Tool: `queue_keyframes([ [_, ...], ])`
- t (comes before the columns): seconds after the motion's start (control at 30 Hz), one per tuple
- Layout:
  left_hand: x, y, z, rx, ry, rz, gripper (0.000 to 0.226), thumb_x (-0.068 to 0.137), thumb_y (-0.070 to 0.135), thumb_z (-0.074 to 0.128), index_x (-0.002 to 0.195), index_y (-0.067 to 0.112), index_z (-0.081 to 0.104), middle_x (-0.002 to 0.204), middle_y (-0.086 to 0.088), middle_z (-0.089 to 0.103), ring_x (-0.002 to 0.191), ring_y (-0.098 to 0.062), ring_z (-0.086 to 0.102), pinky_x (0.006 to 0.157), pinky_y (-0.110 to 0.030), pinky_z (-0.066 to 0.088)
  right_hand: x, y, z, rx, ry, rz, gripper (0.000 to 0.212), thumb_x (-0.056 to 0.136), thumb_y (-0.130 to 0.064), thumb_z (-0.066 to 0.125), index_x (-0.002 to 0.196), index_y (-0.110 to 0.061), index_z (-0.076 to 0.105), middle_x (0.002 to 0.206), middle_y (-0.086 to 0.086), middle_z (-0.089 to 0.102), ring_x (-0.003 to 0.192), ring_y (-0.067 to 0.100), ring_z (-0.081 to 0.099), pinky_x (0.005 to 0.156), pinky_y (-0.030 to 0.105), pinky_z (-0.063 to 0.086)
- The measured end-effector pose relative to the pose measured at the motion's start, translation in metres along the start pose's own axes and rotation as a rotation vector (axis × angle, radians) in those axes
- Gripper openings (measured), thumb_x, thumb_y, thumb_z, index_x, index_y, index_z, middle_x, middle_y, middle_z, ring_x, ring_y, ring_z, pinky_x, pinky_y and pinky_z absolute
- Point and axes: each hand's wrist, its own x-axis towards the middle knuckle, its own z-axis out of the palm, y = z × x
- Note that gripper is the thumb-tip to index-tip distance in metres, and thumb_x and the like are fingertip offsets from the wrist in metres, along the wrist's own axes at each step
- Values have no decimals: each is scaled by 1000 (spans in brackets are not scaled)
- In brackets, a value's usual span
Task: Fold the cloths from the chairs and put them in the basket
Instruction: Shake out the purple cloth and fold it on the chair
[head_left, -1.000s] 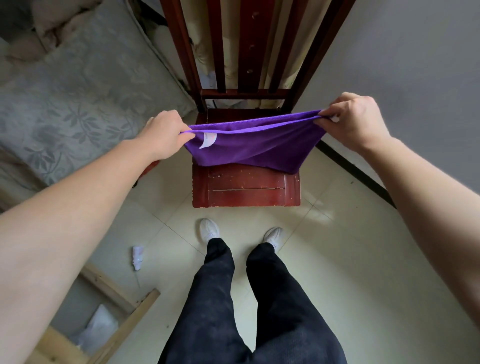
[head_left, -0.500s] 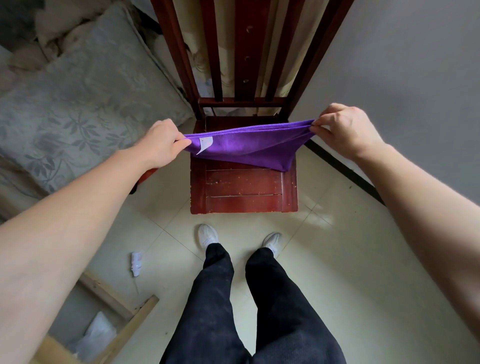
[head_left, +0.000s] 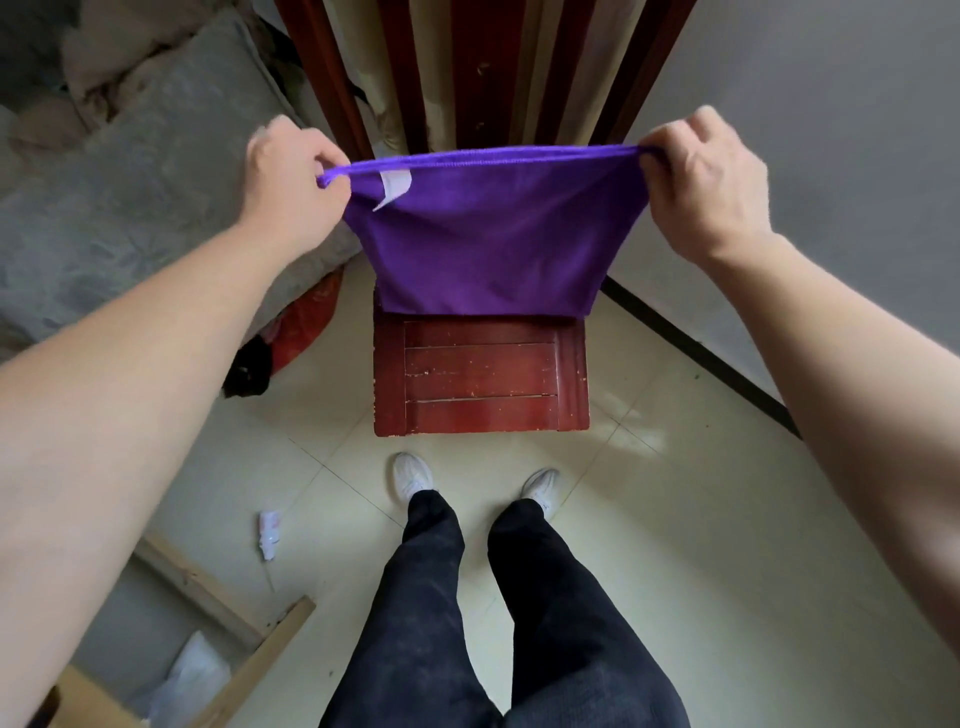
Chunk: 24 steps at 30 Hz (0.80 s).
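Holding the purple cloth (head_left: 483, 244) up over the chair (head_left: 480, 379), the left hand (head_left: 291, 182) and right hand (head_left: 701, 182) pinch its top corners. It looks soft, light and floppy; corners give the best grip.

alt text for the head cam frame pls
Two bare hands, left hand and right hand, hold a purple cloth taut by its top corners above a red wooden chair, seen from above. White label near its top-left corner.
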Motion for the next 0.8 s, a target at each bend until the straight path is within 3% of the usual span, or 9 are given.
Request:
queue_keyframes([
  [0.07,-3,6,-6,-64,123,62,17,72,23,55,80,10,63,82,-1,48,90,-31,54,81,-35,42,2,0,-5,16,53,52,34,98,-36,39,111,-12,59,111,14,57,98,32,56,70,46,49],
  [0.17,-27,11,1,31,122,197,12,68,22,53,72,11,50,84,-8,53,84,-33,50,66,-40,39,-10,-2,0,6,12,49,34,94,-37,43,104,-8,58,106,15,57,94,33,56,69,46,49],
  [0.3,-73,-8,46,99,-87,252,13,65,21,54,75,14,49,85,-9,61,78,-35,55,67,-42,44,-51,2,43,4,-153,35,31,92,-37,51,100,-9,59,99,17,57,93,39,56,66,45,49],
  [0.47,-149,-38,126,211,-531,74,18,76,19,58,93,18,54,95,-11,69,86,-41,61,72,-41,47,-128,6,128,-49,-516,30,33,91,-33,53,110,-7,62,107,20,57,101,42,57,73,48,52],
  [0.6,-209,-60,184,272,-842,-25,19,91,18,54,109,17,54,102,-19,65,93,-43,59,74,-38,44,-193,7,187,-103,-828,30,33,94,-30,51,121,-16,64,117,16,56,110,39,55,85,46,49],
  [0.7,-242,-68,210,267,-941,-99,17,95,22,52,111,16,53,104,-19,62,95,-42,58,71,-35,39,-227,2,211,-62,-976,75,32,94,-28,51,120,-14,64,119,17,56,114,38,53,89,45,48],
  [0.8,-252,-79,218,176,-937,-197,13,92,23,53,104,21,55,103,-14,65,92,-39,58,72,-35,44,-234,1,217,-11,-977,119,31,93,-28,49,114,-11,64,113,17,59,112,38,54,87,45,50],
])
